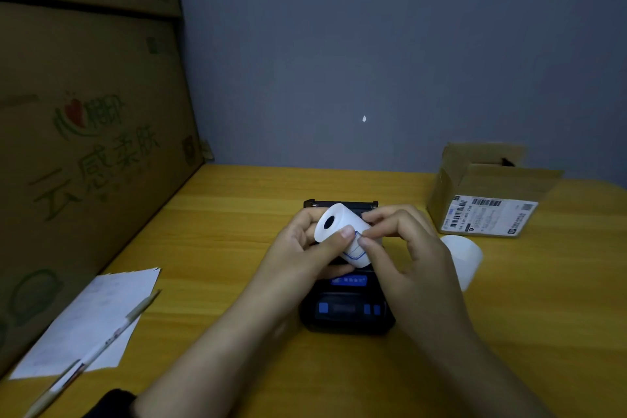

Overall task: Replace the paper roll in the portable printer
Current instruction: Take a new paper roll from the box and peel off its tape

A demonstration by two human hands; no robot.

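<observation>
Fingers (346, 233) of the left hand (298, 248) are wrapped around the paper roll (339, 231); its blue-marked edge is pinched by the right hand (403, 241), above the printer (346, 309).

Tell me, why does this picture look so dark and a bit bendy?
Head view: the room is dim, so the wall is grey-blue and the black printer is murky; the white paper roll in both hands shows brightest. The wide lens bends the big cardboard boxes at the left edge, and the pen looks blurry.
</observation>
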